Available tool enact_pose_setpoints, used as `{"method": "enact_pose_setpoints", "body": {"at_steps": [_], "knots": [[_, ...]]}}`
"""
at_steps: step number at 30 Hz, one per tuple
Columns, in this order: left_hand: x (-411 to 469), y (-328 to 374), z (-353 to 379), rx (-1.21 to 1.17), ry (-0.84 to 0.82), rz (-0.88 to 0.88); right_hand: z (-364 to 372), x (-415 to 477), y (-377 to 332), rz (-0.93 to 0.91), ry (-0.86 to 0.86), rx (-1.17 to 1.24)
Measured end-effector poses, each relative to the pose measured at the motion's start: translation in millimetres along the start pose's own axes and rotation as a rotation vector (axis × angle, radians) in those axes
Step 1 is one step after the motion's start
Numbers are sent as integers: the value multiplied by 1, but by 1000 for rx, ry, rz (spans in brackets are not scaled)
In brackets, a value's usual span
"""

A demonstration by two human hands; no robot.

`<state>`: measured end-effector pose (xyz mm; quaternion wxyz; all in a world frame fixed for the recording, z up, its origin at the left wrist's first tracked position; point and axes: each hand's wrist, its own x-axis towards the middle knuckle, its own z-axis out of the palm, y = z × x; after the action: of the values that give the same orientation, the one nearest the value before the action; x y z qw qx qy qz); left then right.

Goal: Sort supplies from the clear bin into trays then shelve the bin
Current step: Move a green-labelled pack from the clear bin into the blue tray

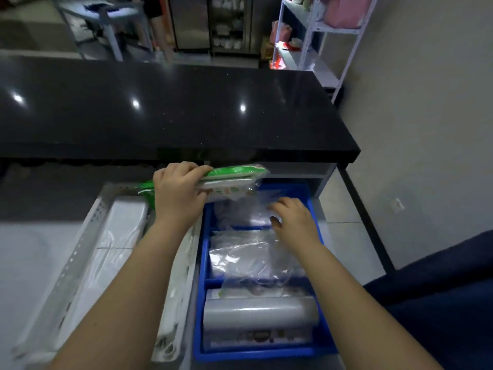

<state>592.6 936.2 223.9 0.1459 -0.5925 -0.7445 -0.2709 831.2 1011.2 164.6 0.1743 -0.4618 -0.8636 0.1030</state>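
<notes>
The left hand [178,192] is closed around a green pack [234,180], fingers over its top edge and thumb side below; the pack is carried flat above the far end of the blue tray [198,265], clear of the contents, probably so that it can be lowered into a compartment. The right hand [294,218] is spread loosely, palm down, fingertips touching the clear bags [248,252] in the far and middle compartments; it grips nothing; judged, it presses or parts the plastic to make room for the pack. In the near compartment lies a grey roll [260,312] on other packs. Just beside the blue tray on the left stands a white tray [80,252] holding white bags [117,236]. A black counter [170,108] spans beyond both trays. The clear bin is not identifiable in view.
</notes>
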Motion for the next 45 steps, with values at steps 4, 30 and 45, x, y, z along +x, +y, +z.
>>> {"method": "enact_pose_setpoints", "body": {"at_steps": [4, 30, 45], "knots": [[-4, 10, 2, 46, 34, -48, 13, 20, 14, -60, -157, -94], [0, 6, 10, -3, 0, -74, 17, 16, -7, 402, -663, 17], [-4, 5, 0, 10, -44, -93, 49, 55, 0, -130, -810, -264]]}}
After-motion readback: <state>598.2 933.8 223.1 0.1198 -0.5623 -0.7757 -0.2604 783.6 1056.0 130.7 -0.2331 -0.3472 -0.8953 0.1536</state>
